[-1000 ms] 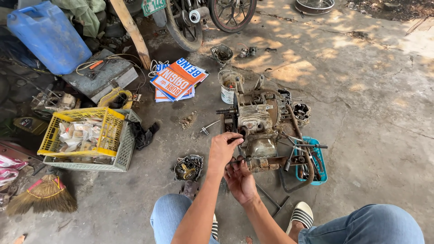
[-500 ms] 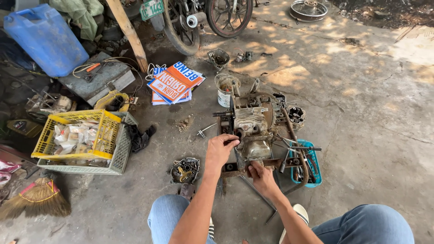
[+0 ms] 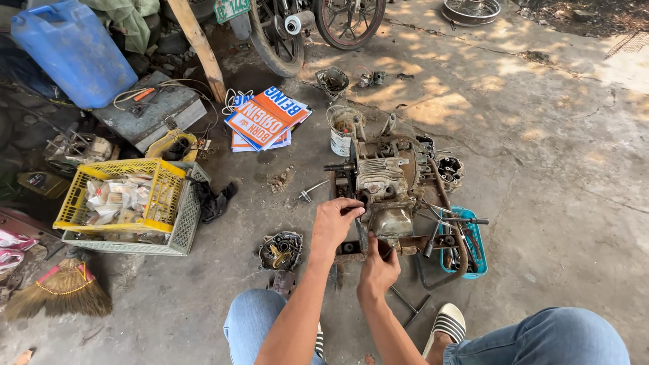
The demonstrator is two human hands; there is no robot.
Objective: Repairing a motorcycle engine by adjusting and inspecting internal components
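The person sits low over the concrete floor [image 3: 541, 203], knees in blue jeans at the bottom of the view and a striped sandal [image 3: 445, 323] beside the right leg. The right hand [image 3: 378, 267] is nearest, its fingers curled at the lower front edge of the engine [image 3: 389, 192]; whether its grip closes on a part or tool there cannot be told, since the fingertips are hidden against the metal. Just beyond, the left hand [image 3: 334, 223] rests on the engine's left side, its grip narrow, fingertips pinched at a dark spot by the cylinder; what they pinch is too small to tell. The engine stands on the floor directly ahead of both hands, touching them. Left of the left forearm lies a round engine cover [image 3: 280, 250]. Right of the engine a teal tray [image 3: 476, 243] holds tools. Further left sit a yellow basket [image 3: 122, 196] stacked in a grey crate and a broom [image 3: 64, 290]. Beyond the engine stands a small paint can [image 3: 343, 130], with orange-and-blue boxes [image 3: 267, 118] to its left. Farthest off are a blue jerrycan [image 3: 71, 51] and a motorcycle wheel [image 3: 348, 20].
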